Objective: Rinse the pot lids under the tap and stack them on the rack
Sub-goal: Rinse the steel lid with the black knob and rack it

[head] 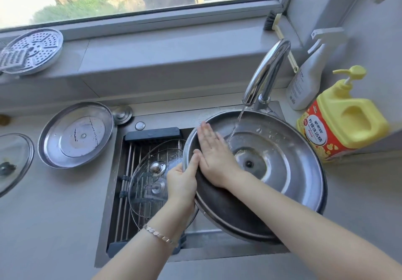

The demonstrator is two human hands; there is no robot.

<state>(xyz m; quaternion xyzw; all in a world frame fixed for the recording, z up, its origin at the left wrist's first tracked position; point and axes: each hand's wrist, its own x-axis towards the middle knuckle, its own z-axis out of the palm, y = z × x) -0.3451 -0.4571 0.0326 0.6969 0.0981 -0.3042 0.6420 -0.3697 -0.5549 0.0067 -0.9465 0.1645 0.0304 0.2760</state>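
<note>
Steel lid (282, 170) under tap (266, 72): left hand (182, 179) fingers clamp rim, right hand (214, 155) flat inside.

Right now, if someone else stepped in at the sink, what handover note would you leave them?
Left hand: grips the rim of the large steel lid, tilted under the running tap.
Right hand: open, flat on the lid's inner face, rubbing.
Done: one glass lid lies on the rack over the sink.
Left: finish this rinse and rack it; then the steel lid and glass lid on the counter.
</note>
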